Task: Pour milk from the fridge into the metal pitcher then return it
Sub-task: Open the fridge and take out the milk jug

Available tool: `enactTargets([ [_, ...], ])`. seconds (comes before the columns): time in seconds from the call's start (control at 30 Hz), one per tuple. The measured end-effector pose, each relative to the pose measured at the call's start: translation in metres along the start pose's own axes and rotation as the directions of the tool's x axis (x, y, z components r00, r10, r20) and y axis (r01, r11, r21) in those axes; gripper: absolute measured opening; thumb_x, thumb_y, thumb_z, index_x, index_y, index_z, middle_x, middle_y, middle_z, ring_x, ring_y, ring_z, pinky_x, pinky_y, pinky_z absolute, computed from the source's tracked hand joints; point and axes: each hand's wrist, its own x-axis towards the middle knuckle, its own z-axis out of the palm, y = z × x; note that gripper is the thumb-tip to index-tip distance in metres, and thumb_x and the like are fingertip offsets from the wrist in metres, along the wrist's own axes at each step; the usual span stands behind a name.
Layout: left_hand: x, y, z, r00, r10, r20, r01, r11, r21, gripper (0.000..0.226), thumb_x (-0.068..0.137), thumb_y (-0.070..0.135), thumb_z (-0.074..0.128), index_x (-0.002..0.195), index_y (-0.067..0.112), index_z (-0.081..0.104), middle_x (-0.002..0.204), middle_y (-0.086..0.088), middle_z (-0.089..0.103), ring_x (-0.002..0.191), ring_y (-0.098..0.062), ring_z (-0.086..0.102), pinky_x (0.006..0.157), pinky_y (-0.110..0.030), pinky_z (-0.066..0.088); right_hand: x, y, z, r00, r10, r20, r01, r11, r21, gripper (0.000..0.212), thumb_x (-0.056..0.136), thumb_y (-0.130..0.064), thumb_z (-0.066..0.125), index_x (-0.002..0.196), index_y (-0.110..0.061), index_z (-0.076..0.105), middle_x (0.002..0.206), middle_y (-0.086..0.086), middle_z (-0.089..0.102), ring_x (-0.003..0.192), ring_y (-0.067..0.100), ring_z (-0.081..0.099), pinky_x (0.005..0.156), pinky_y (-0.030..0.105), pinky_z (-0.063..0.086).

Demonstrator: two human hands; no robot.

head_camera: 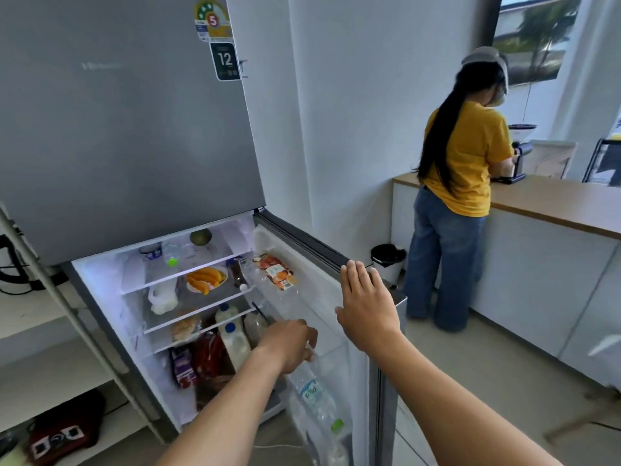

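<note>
The grey fridge (pixel 134 129) has its lower door (pixel 322 253) swung open to the right. Two white milk bottles with blue caps sit inside on the low shelves, one (pixel 235 343) in front and one (pixel 225 312) behind it. My left hand (pixel 290 343) reaches into the fridge by the door's lower rack, fingers curled downward, just right of the front milk bottle; whether it holds anything is hidden. My right hand (pixel 364 304) lies flat with straight fingers against the open door's edge. No metal pitcher is in view.
A plate of orange fruit (pixel 205 279) and other food fill the shelves. A water bottle (pixel 317 398) lies in the door rack. A person in a yellow shirt (pixel 463 163) stands at the wooden counter (pixel 554 200). A black bin (pixel 388 258) stands behind the door.
</note>
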Motion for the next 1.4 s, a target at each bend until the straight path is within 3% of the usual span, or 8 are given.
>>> enactTargets([
  [0.43,0.035,0.038,0.017,0.981,0.046,-0.190,-0.029,0.996,0.090,0.018,0.094,0.034,0.061,0.111,0.029,0.063,0.112,-0.001,0.060,0.102,-0.023,0.061,0.082,-0.034,0.046,0.001,0.042,0.023,1.000,-0.006,0.001,0.006,1.000,0.001,0.080,0.089,-0.066,0.026,0.153,-0.023,0.002,0.158,0.020,-0.016,0.145,0.036,-0.018,0.115,0.047,-0.014],
  [0.73,0.037,0.036,0.012,0.983,0.039,-0.182,-0.040,0.999,0.002,0.019,0.093,0.042,0.059,0.104,0.028,0.067,0.107,0.001,0.060,0.103,-0.023,0.058,0.075,-0.030,0.037,0.004,0.049,0.031,0.999,-0.006,-0.031,0.005,1.000,-0.022,0.082,0.088,-0.067,0.029,0.153,-0.021,0.010,0.158,0.020,-0.016,0.145,0.034,-0.017,0.114,0.046,-0.015],
  [0.87,0.034,0.027,0.023,0.988,0.066,-0.138,-0.070,0.997,-0.029,0.030,0.099,0.036,0.050,0.127,0.028,0.056,0.128,-0.001,0.051,0.123,-0.024,0.046,0.091,-0.037,0.043,0.004,0.046,0.029,1.000,0.008,-0.030,-0.008,1.000,-0.004,0.084,0.086,-0.069,0.028,0.153,-0.021,0.012,0.159,0.019,-0.013,0.146,0.034,-0.016,0.114,0.048,-0.015],
  [1.0,0.012,-0.002,0.048,0.971,0.034,-0.237,-0.074,0.984,-0.163,0.064,0.098,0.025,0.048,0.154,0.029,0.016,0.163,-0.001,0.005,0.149,-0.023,0.012,0.119,-0.043,0.025,0.001,0.030,0.028,0.984,0.101,-0.148,-0.060,0.965,0.254,0.074,0.086,-0.063,0.038,0.146,-0.020,0.033,0.159,0.019,0.010,0.148,0.031,-0.006,0.112,0.051,-0.022],
  [1.1,-0.011,-0.035,0.070,0.970,-0.121,-0.211,0.063,0.963,-0.263,0.069,0.096,0.025,0.050,0.154,0.030,0.011,0.162,0.001,0.005,0.146,-0.028,0.024,0.116,-0.043,0.030,-0.011,-0.009,0.037,0.937,0.053,-0.345,0.098,0.909,0.406,0.043,0.092,-0.042,0.047,0.125,-0.015,0.054,0.145,0.013,0.042,0.140,0.030,0.028,0.117,0.049,0.012],
  [1.2,-0.030,-0.068,0.103,0.965,-0.247,-0.084,0.212,0.929,-0.303,0.066,0.097,0.029,0.049,0.153,0.028,0.015,0.156,-0.001,0.019,0.134,-0.032,0.041,0.106,-0.042,0.037,-0.025,-0.064,0.058,0.919,-0.122,-0.376,0.297,0.841,0.453,0.017,0.094,-0.029,0.048,0.099,-0.016,0.059,0.106,0.003,0.059,0.099,0.025,0.055,0.087,0.036,0.040],
  [1.3,-0.039,-0.092,0.139,0.957,-0.289,0.036,0.284,0.902,-0.324,0.065,0.097,0.033,0.049,0.154,0.026,0.018,0.154,-0.004,0.029,0.136,-0.030,0.040,0.107,-0.041,0.037,-0.034,-0.104,0.094,0.966,-0.202,-0.161,0.258,0.806,0.533,0.022,0.094,-0.030,0.040,0.089,-0.018,0.057,0.086,0.001,0.060,0.077,0.024,0.060,0.068,0.035,0.047],
  [1.4,-0.040,-0.111,0.172,0.946,-0.292,0.143,0.324,0.884,-0.338,0.062,0.099,0.033,0.048,0.154,0.024,0.021,0.157,-0.007,0.031,0.136,-0.032,0.041,0.107,-0.039,0.038,-0.038,-0.119,0.128,0.971,-0.177,0.159,0.049,0.803,0.594,0.026,0.098,-0.031,0.035,0.103,-0.018,0.056,0.104,0.002,0.061,0.094,0.025,0.061,0.075,0.036,0.045],
])
